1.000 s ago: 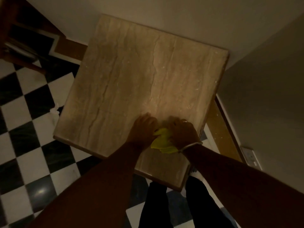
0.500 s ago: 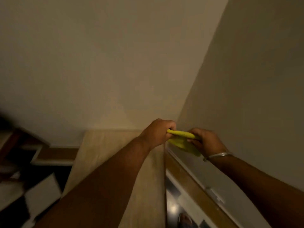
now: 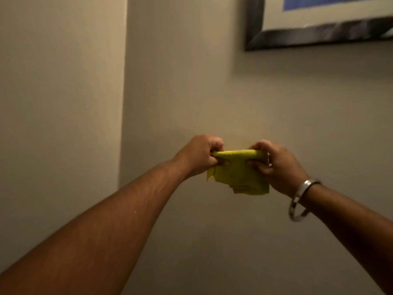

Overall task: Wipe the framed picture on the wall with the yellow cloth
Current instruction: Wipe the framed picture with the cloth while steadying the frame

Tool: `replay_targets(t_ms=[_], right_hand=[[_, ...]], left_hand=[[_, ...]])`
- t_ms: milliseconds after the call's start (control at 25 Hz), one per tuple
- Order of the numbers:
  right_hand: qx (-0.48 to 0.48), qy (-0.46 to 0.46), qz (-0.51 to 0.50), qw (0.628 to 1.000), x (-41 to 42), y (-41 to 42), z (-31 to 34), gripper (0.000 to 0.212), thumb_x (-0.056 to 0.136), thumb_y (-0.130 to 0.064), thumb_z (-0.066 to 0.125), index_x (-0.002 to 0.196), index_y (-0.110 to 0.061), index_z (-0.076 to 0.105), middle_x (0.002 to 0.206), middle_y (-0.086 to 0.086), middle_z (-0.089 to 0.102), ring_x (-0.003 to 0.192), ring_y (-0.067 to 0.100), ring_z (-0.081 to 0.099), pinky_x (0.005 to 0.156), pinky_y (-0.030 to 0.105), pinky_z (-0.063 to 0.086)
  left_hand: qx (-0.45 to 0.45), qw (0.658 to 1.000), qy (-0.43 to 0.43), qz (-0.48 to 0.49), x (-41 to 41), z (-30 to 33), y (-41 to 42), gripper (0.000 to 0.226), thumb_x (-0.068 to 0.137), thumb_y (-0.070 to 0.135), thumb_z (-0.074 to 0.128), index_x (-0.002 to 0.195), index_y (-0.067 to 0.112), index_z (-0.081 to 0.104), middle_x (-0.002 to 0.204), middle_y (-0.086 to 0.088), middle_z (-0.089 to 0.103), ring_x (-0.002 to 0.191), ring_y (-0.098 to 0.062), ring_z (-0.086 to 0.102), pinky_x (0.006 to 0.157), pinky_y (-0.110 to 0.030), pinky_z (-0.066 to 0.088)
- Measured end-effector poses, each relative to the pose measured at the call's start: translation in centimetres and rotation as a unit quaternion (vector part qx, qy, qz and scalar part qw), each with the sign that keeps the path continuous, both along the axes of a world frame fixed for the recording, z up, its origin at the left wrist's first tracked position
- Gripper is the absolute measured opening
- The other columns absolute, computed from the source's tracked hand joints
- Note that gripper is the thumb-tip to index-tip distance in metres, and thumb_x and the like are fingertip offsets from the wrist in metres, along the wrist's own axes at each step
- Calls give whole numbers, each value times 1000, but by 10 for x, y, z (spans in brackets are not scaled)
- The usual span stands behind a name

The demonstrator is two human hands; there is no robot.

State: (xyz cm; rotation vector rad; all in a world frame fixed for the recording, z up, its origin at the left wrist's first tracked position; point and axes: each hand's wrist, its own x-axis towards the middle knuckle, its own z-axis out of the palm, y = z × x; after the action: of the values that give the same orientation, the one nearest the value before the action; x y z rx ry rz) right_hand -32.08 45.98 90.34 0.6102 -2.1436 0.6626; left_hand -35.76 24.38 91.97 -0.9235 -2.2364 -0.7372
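Observation:
A folded yellow cloth point(image 3: 241, 173) hangs in front of the wall, stretched between both hands at chest height. My left hand point(image 3: 197, 155) grips its left top corner and my right hand point(image 3: 276, 165) grips its right side; a silver bangle sits on the right wrist. The framed picture point(image 3: 314, 31) has a dark frame, a pale mat and a blue image. Only its lower left corner shows at the top right, well above and to the right of the cloth. The cloth does not touch it.
A beige wall point(image 3: 212, 92) fills the view. A vertical wall corner point(image 3: 124, 81) runs down the left of centre, with another wall face to its left.
The view has swung up from the marble table and chequered floor to the wall. Both hands have lifted the cloth off the table and raised it; the picture's corner has come into view.

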Motion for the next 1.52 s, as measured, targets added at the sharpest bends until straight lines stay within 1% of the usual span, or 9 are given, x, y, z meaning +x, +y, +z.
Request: replay_targets(t_ms=[280,440,600,720,800,920,1120,1360,1520], right_hand=[[41,151,-74,985,30,148,165,26,81,-11,66,104,-17,58,98,2,60,87,18,56,64,22,45],[48,283,-139,948,32,197,222,35,77,-10,69,107,-15,52,101,11,56,84,28,56,66,32,45],[139,389,-262,872,26,197,247,38,75,-17,66,110,-25,54,115,14,51,100,38,51,78,48,49],[278,406,-277,825,13,183,237,43,77,-27,67,119,-25,58,112,16,61,94,40,58,71,51,51],[280,387,-281,832,1,177,227,53,76,-31,71,126,-23,55,117,18,64,100,42,61,74,52,53],[209,371,-312,850,-21,167,209,62,86,-56,42,140,-27,37,141,13,49,125,39,47,100,55,39],[177,399,-353,828,-27,204,202,57,90,-48,36,142,-26,36,147,10,44,131,41,41,109,56,31],[-16,374,-393,840,-4,243,196,58,81,-40,40,135,-20,48,148,16,39,136,47,30,110,60,27],[141,369,-318,862,-30,190,196,52,90,-41,37,141,-29,34,153,6,29,143,34,17,116,50,11]], left_hand=[[73,987,109,-95,-1,166,149,12,71,7,81,77,11,72,76,-11,71,71,-28,67,70,-47,60],[108,962,215,-131,-3,218,201,12,73,17,82,75,11,72,69,-5,66,63,-18,58,61,-39,54],[118,904,411,15,-15,241,224,33,76,49,73,79,16,69,72,-3,69,64,-24,61,58,-36,49],[140,843,503,133,-34,233,216,54,79,67,58,109,23,65,106,-3,71,94,-25,66,77,-40,50],[119,847,487,179,-46,233,207,77,79,76,44,133,23,51,136,-7,59,126,-27,52,101,-47,39],[97,856,474,184,-58,235,200,83,82,74,31,149,24,29,155,-8,39,145,-28,31,119,-55,17],[110,846,486,191,-62,235,201,72,82,50,33,150,29,26,158,-12,33,147,-31,25,120,-55,6],[103,841,491,204,-63,234,205,70,83,43,35,151,30,24,159,-16,30,147,-33,25,120,-55,6],[105,838,494,208,-66,236,204,70,84,44,34,152,28,22,158,-17,30,147,-35,25,120,-57,8]])
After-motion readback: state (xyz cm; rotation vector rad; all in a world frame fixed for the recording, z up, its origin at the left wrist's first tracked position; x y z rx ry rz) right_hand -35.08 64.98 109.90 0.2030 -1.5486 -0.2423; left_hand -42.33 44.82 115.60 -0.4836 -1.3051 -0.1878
